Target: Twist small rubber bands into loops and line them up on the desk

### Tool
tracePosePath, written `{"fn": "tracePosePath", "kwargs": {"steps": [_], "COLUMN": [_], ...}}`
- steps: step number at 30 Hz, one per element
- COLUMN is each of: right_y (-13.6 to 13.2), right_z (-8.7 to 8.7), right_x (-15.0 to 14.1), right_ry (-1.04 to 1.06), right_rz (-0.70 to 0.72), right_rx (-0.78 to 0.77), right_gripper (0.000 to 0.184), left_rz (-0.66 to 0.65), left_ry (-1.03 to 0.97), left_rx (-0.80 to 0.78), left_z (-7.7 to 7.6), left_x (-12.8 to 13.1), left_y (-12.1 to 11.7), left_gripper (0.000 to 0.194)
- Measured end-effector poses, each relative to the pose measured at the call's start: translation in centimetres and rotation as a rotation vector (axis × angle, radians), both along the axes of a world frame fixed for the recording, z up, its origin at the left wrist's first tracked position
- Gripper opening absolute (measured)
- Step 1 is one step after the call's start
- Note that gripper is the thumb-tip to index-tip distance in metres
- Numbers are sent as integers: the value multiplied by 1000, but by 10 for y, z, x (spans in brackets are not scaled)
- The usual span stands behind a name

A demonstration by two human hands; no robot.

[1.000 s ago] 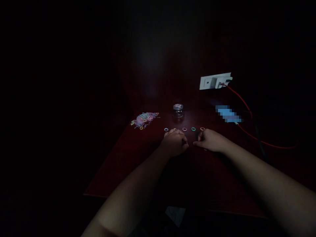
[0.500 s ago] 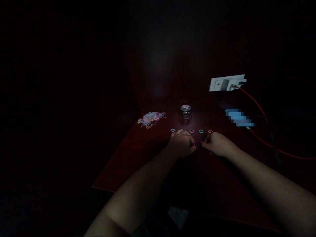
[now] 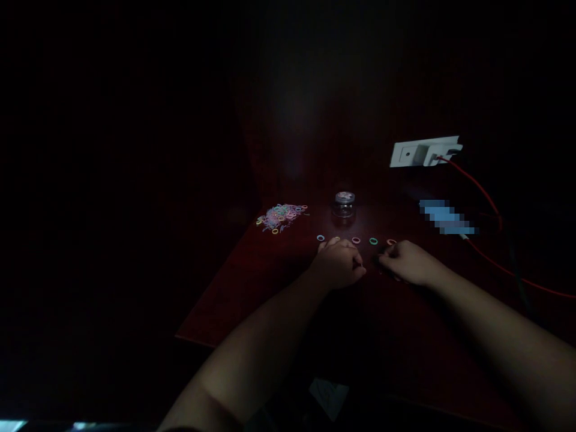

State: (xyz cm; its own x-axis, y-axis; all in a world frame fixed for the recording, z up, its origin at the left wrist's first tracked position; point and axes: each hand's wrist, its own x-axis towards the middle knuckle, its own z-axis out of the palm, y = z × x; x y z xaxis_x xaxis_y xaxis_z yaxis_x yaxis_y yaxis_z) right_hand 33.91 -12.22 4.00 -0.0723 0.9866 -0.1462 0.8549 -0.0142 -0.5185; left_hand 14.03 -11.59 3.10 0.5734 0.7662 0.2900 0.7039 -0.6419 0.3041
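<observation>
Small elastic bands lie in a row on the dark red table: a blue band (image 3: 320,236), a pink band (image 3: 356,243), a green band (image 3: 373,244) and an orange band (image 3: 391,240), plus a yellowish one mostly covered. My left hand (image 3: 337,264) rests just below the row's left part, fingers curled and thumb close to the forefinger. Near the orange band, my right hand (image 3: 407,263) is closed in a pinch. Whatever either hand holds is too dark and small to make out. A loose heap of pastel bands (image 3: 283,216) sits at the back left.
A clear lidded jar (image 3: 344,207) stands behind the row. Right of it lies a blurred-out blue device (image 3: 445,217) on a red cable (image 3: 490,262), below a white wall socket (image 3: 407,154) with a plug. The table's left edge (image 3: 216,282) drops into darkness.
The whole view has shifted slightly, so things appear a little further right. My right hand has moved slightly away from my left, and both stay closed.
</observation>
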Motion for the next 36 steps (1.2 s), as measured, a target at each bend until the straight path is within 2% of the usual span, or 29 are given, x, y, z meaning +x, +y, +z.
{"fn": "tracePosePath", "kwargs": {"steps": [6,15,23,31,36], "right_y": [6,6,5,9,9], "right_z": [-8,-6,-5,-13,-13], "right_x": [10,14,15,22,20], "right_ry": [135,224,234,321,319], "right_rz": [73,159,144,191,217], "right_rx": [65,45,16,-24,-18], "right_gripper": [29,29,26,22,21], "left_rz": [0,-38,-26,6,0], "left_ry": [-100,-215,-279,-323,-330], "left_rx": [40,113,76,64,47], "left_z": [1,2,1,-1,1], "left_x": [-1,-3,-5,-10,-11], "left_y": [2,14,24,28,28], "left_gripper": [19,17,18,20,20]}}
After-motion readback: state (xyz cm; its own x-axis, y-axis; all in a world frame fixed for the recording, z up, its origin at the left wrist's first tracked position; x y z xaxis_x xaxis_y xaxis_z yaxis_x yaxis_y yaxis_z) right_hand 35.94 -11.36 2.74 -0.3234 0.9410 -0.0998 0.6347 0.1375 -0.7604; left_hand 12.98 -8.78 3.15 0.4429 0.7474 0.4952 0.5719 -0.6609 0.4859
